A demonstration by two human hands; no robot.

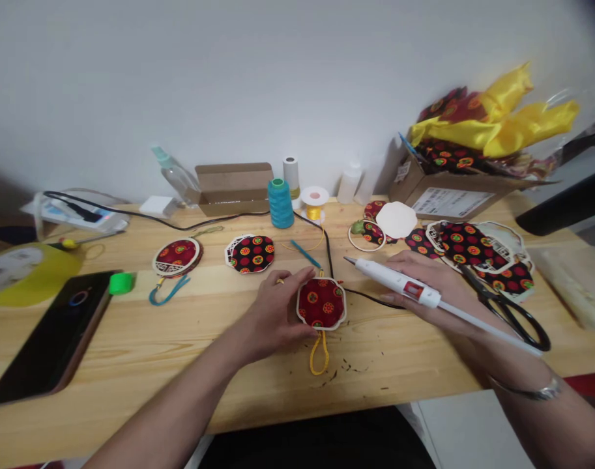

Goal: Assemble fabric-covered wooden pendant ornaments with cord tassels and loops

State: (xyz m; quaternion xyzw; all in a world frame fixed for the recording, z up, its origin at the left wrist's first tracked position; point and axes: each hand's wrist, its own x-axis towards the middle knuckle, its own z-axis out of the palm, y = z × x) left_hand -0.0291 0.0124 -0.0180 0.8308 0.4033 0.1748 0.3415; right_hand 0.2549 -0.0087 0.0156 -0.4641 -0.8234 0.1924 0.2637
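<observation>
My left hand [276, 306] grips the left edge of a fabric-covered pendant [321, 304], dark red with flower patterns and a pale scalloped rim. A yellow cord loop [319, 357] extends from its near side, and a teal tassel [305, 254] lies at its far side. To the right, my right hand [421, 280] is closed around a white glue gun [395, 282], with a clear glue stick [490, 327] poking out of its back. The gun's metal tip points left, above and right of the pendant, apart from it.
Finished-looking round pendant [177, 256] and black patterned piece [249, 254] lie left. Teal thread cone [280, 204] stands behind. Black scissors [509, 309] rest beside patterned pieces at right. A phone [53, 335] lies far left; a cardboard box [444, 195] of fabric stands back right.
</observation>
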